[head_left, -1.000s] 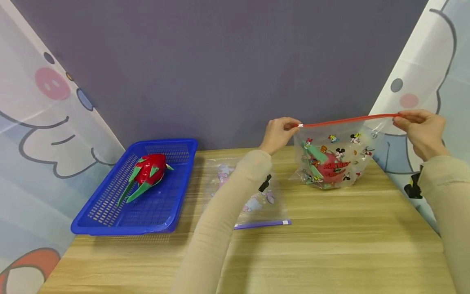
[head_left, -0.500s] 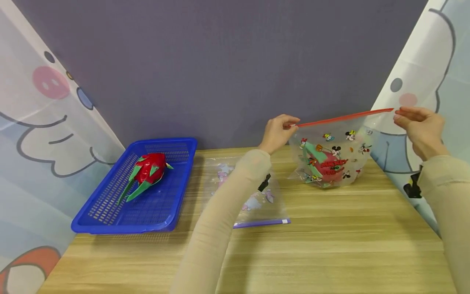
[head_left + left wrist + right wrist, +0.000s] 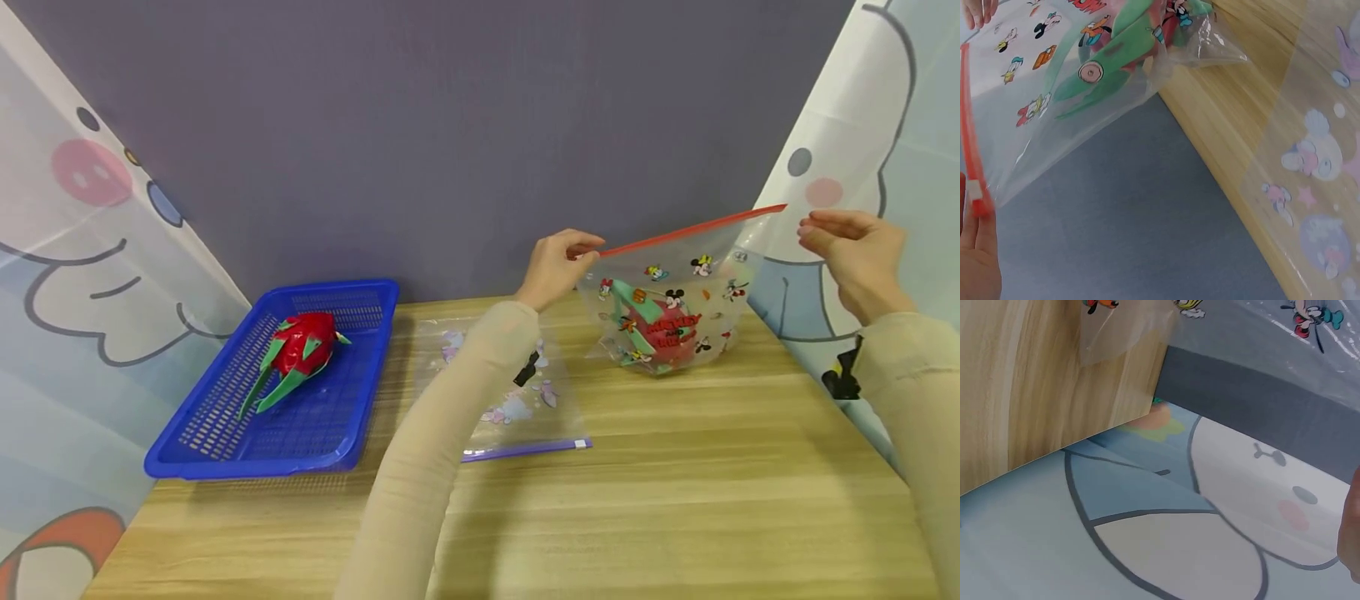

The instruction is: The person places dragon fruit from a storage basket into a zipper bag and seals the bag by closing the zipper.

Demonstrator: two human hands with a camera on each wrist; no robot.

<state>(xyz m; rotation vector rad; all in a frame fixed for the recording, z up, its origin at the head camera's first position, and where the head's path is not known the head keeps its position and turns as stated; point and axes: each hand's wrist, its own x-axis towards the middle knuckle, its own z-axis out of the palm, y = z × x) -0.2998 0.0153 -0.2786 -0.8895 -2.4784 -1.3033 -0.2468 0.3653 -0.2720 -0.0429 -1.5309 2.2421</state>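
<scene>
Red-edged bag (image 3: 670, 293): left hand (image 3: 555, 267) pinches one corner; across a gap from the other, right hand (image 3: 861, 257) hangs relaxed, empty.

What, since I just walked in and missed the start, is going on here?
A person's left hand pinches one top corner of a clear red-zip bag with a red-and-green object inside. The right hand is near the opposite top corner but not touching it. A similar loose object lies in the blue basket, and a purple-zip bag lies flat on the table.
</scene>
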